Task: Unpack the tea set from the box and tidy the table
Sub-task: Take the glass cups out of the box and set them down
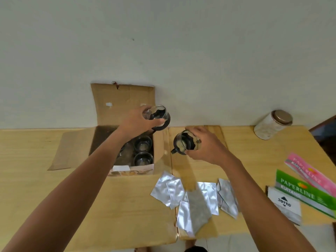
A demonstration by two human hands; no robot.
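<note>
An open cardboard box (123,99) stands on the wooden table (36,157) against the wall. My left hand (138,120) grips a glass cup with a black holder (161,116) above the box's right side. My right hand (203,144) grips a second glass cup with a black handle (182,145) just right of the box, above the table. Two more glass cups (143,143) (143,159) remain inside the box, beside another glass item partly hidden by my left forearm.
Several silver foil pouches (196,199) lie scattered on the table in front of me. A lidded jar (272,124) stands at the back right. Green and pink paper packs (305,191) and a white packet (284,204) lie at the right edge.
</note>
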